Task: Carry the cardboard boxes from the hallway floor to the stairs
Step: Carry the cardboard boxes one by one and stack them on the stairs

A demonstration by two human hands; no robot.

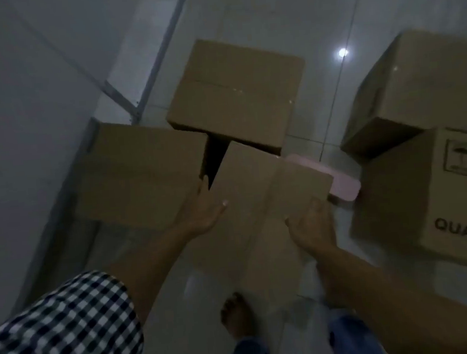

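Observation:
A plain cardboard box (256,189) sits directly in front of me, between my two hands. My left hand (201,213) lies flat against its left side, fingers straight and thumb on the top face. My right hand (313,226) holds the box's right edge, thumb on top, with the fingers bent down over the side and hidden. Behind it stands another cardboard box (236,92), and a third box (141,173) stands to the left against the wall.
Two stacked boxes stand at right: an upper one (430,83) and a lower printed one (425,194). A pink object (343,187) lies between them and the held box. The wall (25,138) is at left. My bare foot (237,314) stands on glossy tile.

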